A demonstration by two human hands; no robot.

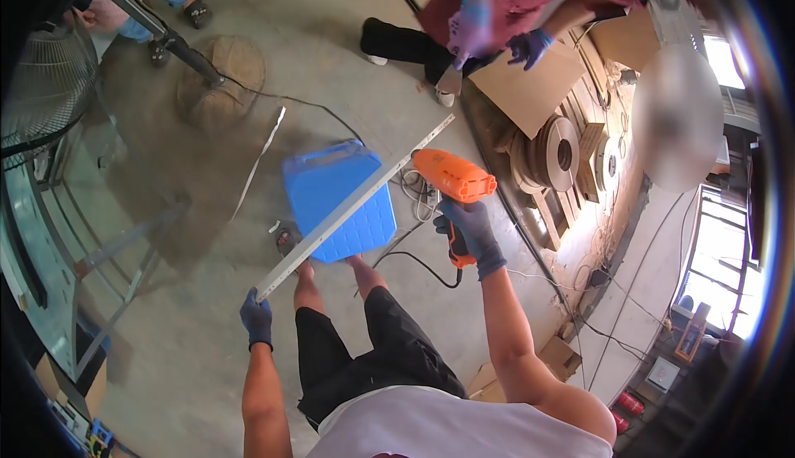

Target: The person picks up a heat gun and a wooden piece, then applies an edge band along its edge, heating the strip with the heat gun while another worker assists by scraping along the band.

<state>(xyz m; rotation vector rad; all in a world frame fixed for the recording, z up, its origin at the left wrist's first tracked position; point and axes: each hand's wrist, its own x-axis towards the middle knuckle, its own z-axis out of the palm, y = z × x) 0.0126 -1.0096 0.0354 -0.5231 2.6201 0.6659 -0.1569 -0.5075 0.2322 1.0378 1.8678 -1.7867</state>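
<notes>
My left hand (pixel 257 320), in a dark glove, is closed around the lower end of a long, narrow pale strip (pixel 348 211) with small marks along its edge. The strip slants up to the right, and its far end is unsupported. My right hand (pixel 471 228), also gloved, grips the dark handle of an orange corded heat gun (pixel 451 174). The front of the gun points left and meets the strip in this view; whether they touch I cannot tell. Below the strip is a blue plastic stool (pixel 339 201), partly covered by it.
A co-worker in a dark red top (pixel 530 2) bends at the upper right by a cardboard sheet (pixel 530 81). Banding rolls (pixel 556 154) lie beside it. A fan (pixel 45 85) stands left, another person's foot (pixel 198 13) behind. A cable (pixel 422 261) and a thin white strip (pixel 258 164) cross the floor.
</notes>
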